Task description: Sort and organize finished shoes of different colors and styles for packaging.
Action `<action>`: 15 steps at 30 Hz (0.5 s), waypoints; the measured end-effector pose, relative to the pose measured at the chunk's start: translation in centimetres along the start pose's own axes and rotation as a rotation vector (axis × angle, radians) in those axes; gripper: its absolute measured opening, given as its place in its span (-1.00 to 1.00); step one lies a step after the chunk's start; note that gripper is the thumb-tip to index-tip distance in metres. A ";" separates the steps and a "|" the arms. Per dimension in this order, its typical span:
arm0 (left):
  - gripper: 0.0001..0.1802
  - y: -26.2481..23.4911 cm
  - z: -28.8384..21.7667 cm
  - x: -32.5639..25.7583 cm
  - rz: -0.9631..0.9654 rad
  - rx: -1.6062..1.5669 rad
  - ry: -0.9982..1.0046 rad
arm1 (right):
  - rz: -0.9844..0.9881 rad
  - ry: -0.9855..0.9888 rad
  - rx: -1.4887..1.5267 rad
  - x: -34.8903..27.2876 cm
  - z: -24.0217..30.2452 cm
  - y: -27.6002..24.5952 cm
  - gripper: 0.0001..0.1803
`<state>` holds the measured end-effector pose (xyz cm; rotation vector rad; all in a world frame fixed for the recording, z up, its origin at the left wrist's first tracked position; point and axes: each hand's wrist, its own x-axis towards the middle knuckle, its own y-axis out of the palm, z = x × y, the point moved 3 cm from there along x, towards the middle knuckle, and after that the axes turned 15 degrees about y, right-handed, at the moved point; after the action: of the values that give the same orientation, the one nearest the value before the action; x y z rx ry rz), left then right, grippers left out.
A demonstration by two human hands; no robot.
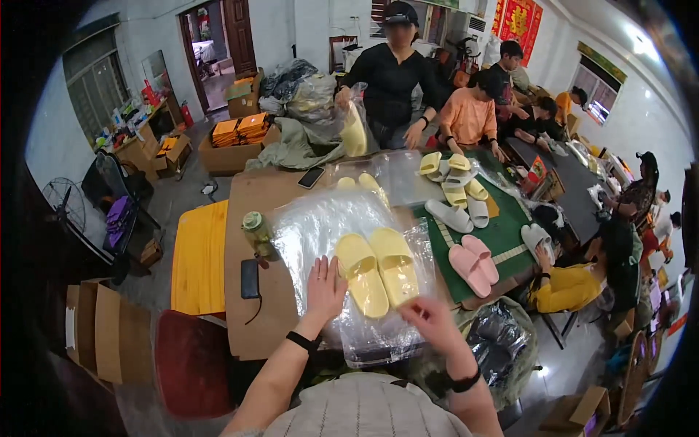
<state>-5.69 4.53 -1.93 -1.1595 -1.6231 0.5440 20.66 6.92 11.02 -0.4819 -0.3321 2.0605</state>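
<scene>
A pair of pale yellow slippers (373, 274) lies side by side in front of me; glossy reflections on them suggest clear film over them. Beneath is a stack of clear plastic bags (306, 226). My left hand (325, 290) rests flat, fingers stretched, against the left slipper's outer side. By the heel of the right slipper, my right hand (432, 323) is slightly blurred, its thumb and fingers bent together. Whether film is pinched between them I cannot make out.
Pink slippers (473, 265) and several grey and yellow ones lie on a green mat (455, 284) to the right. A bottle (255, 231), a dark pouch (250, 279) and a phone (311, 178) are at left. Opposite, a person holds a bagged yellow slipper (354, 130). Other people sit rightward.
</scene>
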 end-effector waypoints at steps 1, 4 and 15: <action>-0.29 -0.1 0.0 -0.3 -0.019 -0.005 -0.005 | -0.138 -0.004 -0.073 2.3 0.0 0.5 -0.74; -0.28 0.3 0.4 -0.4 -0.001 0.008 -0.029 | -0.284 0.019 -0.323 8.3 -2.2 3.5 -0.58; -0.15 0.0 0.7 -0.5 0.041 0.040 -0.011 | -0.483 0.047 -0.502 14.4 -5.2 8.1 -0.63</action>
<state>-6.30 4.25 -2.44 -1.1645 -1.5941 0.6072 10.25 15.48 0.08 -0.6724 -0.8587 1.4851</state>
